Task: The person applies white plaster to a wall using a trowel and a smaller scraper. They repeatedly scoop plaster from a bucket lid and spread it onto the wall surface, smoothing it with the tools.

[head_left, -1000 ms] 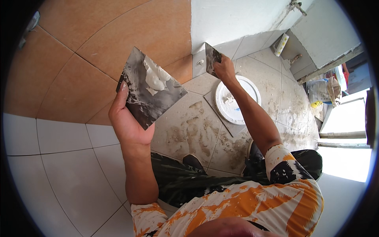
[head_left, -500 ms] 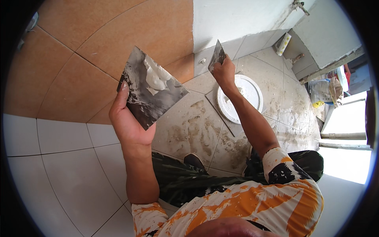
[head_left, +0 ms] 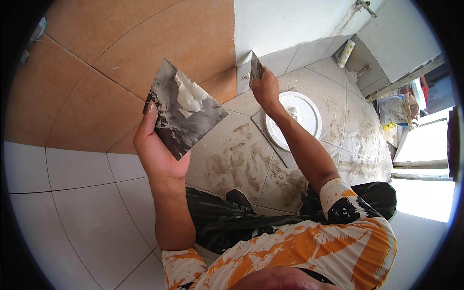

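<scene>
My left hand (head_left: 162, 150) is closed on a square metal plate (head_left: 181, 128), smeared grey and tilted toward me, in front of the orange wall tiles. A thick lump of white paste (head_left: 190, 95) sits on its upper part. My right hand (head_left: 266, 91) grips a putty knife (head_left: 255, 67) with a flat metal blade; its handle is hidden in the fingers. The blade points up, near the edge between the orange tiles and the white wall, apart from the plate. Beyond my right wrist, a round white lid or tub (head_left: 313, 113) on the floor carries some paste.
Orange tiles (head_left: 121, 96) and white tiles (head_left: 82, 212) cover the wall at my left. A thin dark strip (head_left: 270, 140) lies beside the round white thing on the stained floor (head_left: 232, 159). At the right stand bags and a bucket (head_left: 416, 94).
My right hand has moved left with the putty knife, closer to the plate, and the blade has turned more upright. My left hand and the plate have hardly moved.
</scene>
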Tool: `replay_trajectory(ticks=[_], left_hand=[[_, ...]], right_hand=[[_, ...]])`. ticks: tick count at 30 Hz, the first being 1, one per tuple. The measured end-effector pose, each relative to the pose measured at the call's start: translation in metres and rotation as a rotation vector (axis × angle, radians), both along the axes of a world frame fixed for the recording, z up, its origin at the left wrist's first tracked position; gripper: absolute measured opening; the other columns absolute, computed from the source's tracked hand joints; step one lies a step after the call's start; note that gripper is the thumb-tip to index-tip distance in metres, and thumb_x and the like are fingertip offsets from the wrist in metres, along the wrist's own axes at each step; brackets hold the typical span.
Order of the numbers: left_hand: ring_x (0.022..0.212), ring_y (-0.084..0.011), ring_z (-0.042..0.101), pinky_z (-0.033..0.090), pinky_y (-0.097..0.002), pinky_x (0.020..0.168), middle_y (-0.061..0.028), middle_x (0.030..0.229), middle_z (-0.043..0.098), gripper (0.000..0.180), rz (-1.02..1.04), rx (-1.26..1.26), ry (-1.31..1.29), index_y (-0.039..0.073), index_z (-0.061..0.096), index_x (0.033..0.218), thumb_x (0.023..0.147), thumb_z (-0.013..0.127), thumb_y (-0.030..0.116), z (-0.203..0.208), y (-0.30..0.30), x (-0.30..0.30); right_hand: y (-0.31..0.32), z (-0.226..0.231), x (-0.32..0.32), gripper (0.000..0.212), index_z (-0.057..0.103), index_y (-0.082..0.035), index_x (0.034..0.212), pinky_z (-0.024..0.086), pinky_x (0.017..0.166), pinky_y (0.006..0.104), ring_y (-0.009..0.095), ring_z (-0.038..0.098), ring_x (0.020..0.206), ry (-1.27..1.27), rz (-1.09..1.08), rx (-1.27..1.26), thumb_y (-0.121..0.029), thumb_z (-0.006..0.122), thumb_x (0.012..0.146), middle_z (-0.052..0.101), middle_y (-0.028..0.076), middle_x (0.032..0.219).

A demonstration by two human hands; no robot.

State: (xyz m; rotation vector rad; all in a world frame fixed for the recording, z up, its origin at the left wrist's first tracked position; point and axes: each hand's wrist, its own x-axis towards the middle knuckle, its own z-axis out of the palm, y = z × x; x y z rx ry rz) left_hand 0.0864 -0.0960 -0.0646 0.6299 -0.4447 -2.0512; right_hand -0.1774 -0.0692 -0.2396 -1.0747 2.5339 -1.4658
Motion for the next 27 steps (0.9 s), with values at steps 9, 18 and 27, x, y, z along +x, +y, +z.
replay_trajectory(ticks=[9,18,27], left_hand=[[0.114,-0.0256,0.059,0.044,-0.0416,0.100,-0.0106,0.124,0.062,0.033,0.002,0.000,-0.009,-0.001,0.056,0.125,0.098,0.051,0.018,0.000,0.000,0.001],[0.116,-0.0245,0.057,0.043,-0.0412,0.101,-0.0092,0.126,0.061,0.034,-0.024,0.008,-0.024,-0.001,0.055,0.126,0.099,0.050,0.019,0.000,0.003,0.001],[0.117,-0.0220,0.057,0.043,-0.0403,0.102,-0.0078,0.126,0.061,0.033,-0.178,0.012,0.072,0.001,0.055,0.126,0.099,0.050,0.020,-0.008,0.001,0.015]], right_hand=[[0.004,-0.007,0.006,0.031,0.059,0.009,0.103,0.050,0.081,0.0466,0.046,0.064,0.089,-0.046,-0.028,-0.002,-0.005,0.048,0.077,0.065,0.032,0.090],[0.055,-0.030,-0.040,0.023,0.060,0.004,0.104,0.048,0.072,0.0310,0.017,0.057,0.075,-0.422,-0.134,-0.327,-0.004,0.058,0.082,0.062,0.007,0.085],[0.171,-0.165,-0.207,0.018,0.063,0.001,0.097,0.057,0.056,0.0485,0.035,0.067,0.070,-1.153,-0.762,-0.315,0.003,0.062,0.079,0.065,0.019,0.091]])
